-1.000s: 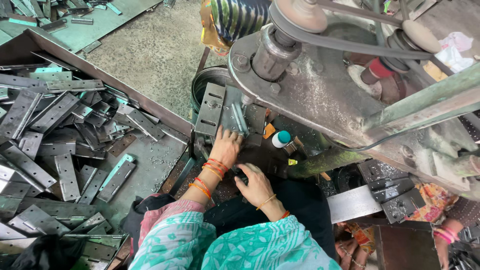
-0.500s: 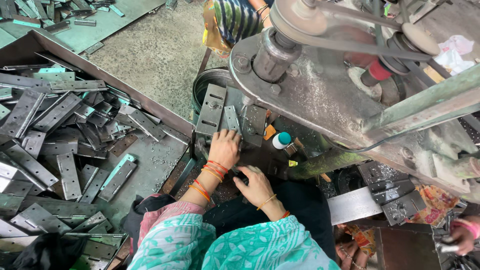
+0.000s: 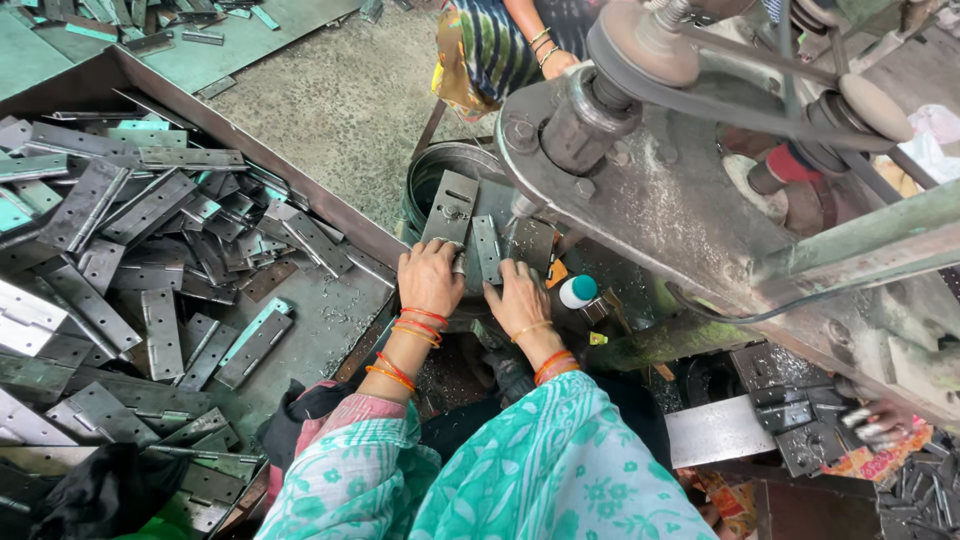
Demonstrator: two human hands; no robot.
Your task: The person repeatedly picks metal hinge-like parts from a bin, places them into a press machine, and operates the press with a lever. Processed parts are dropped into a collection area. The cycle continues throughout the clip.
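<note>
Both hands at the drill press [image 3: 640, 190]. Left hand [image 3: 430, 278] and right hand [image 3: 518, 298] each press flat on a hinge [image 3: 487, 250] lying on the machine's bed under the spindle; fingers seem to pinch its edges, though the grip is partly hidden. Tray [image 3: 330, 320] of hinges lies left; a white bottle [image 3: 577, 291] just right.

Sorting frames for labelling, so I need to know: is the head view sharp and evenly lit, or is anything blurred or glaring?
Head view: soft, even daylight, no harsh glare; left hand, right hand and the hinge pile are sharp; another person's hand at lower right is motion-blurred; the machine arm looms large and slightly soft.
</note>
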